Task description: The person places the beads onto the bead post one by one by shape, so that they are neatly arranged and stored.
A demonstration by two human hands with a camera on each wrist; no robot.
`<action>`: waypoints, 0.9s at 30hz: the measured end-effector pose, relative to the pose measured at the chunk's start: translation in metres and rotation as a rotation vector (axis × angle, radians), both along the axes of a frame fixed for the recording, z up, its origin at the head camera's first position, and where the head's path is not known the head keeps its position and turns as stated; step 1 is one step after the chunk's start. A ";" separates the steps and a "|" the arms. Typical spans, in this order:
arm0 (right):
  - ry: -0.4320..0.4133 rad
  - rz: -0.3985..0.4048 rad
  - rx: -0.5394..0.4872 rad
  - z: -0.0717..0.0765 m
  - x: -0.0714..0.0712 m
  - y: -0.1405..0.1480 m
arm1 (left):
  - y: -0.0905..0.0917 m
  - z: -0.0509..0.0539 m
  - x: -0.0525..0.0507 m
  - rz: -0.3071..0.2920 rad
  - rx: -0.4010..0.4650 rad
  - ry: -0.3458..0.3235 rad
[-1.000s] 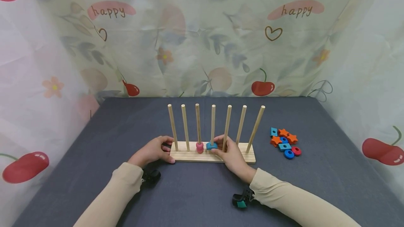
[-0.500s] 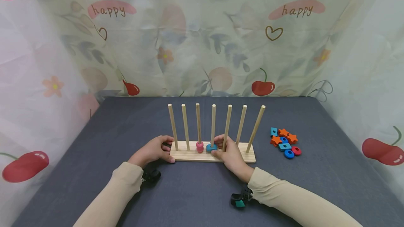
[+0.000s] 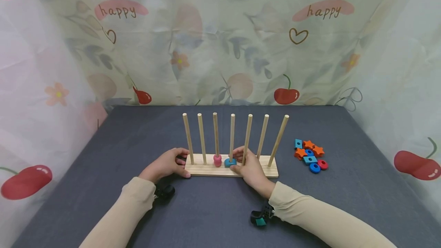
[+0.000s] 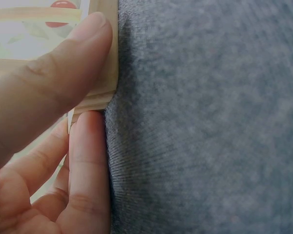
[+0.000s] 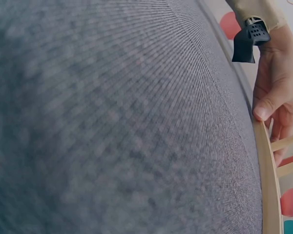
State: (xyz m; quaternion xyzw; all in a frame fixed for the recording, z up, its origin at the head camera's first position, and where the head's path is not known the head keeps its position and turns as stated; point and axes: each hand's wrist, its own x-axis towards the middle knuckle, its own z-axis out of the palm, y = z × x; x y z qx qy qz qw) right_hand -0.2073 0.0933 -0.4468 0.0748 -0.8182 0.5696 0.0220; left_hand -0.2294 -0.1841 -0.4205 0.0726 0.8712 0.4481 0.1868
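A pale wooden peg board with a row of several upright pegs stands mid-table in the head view. My left hand grips its left end. In the left wrist view the thumb lies over the board's edge and a finger touches its end. My right hand pinches a blue block low on the fourth peg, thumb in front and fingers behind. Pink beads are stacked on the third peg. The right wrist view shows the left hand at the board, not the right hand's fingers.
Right of the board lies a cluster of loose pieces: orange stars, blue square blocks, blue rings and a red ring. A patterned curtain hangs behind the dark grey table.
The blue block has turned slightly at the foot of the fourth peg. The right wrist has shifted a little to the left; the left hand keeps its place.
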 end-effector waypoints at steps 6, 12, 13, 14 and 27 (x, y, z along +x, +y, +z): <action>0.003 0.005 0.013 0.000 0.000 0.000 | 0.001 -0.004 -0.003 0.023 -0.003 -0.008; 0.008 0.016 0.001 0.001 0.000 0.000 | 0.001 -0.004 -0.002 0.025 -0.008 -0.004; 0.009 0.020 0.000 0.001 0.000 0.000 | 0.001 -0.004 -0.002 0.026 -0.009 -0.003; 0.009 0.024 0.001 0.001 0.001 0.000 | 0.001 -0.004 -0.002 0.026 -0.011 -0.003; 0.001 0.126 0.179 0.008 0.019 0.017 | 0.001 -0.006 -0.004 0.024 -0.005 0.002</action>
